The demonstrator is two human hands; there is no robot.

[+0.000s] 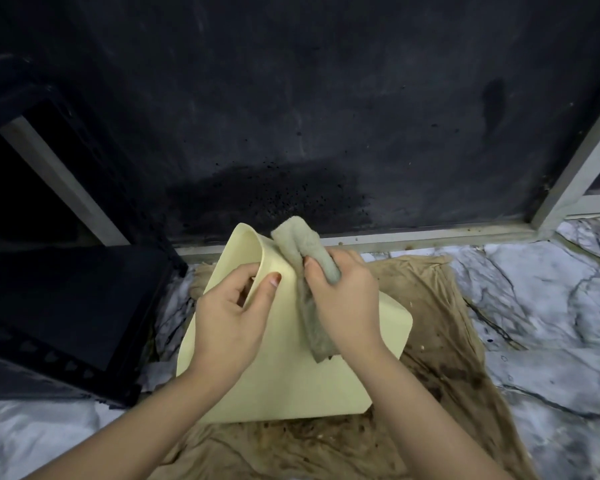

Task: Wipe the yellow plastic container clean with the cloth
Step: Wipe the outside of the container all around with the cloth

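A pale yellow plastic container [291,382] is tilted in front of me, its open rim turned up and to the left, its flat side facing me. My left hand [229,317] grips the rim, thumb on the outside and fingers inside. My right hand [343,299] is closed on a grey-green cloth [302,244]. The cloth sticks up above the fist and hangs down over the container's outer side, pressed against it.
The container is over a stained brown rag [447,341] spread on a white marbled surface [551,306]. A black crate-like object [59,323] stands close on the left. A dark, spotted wall panel [309,116] with a pale frame rises behind.
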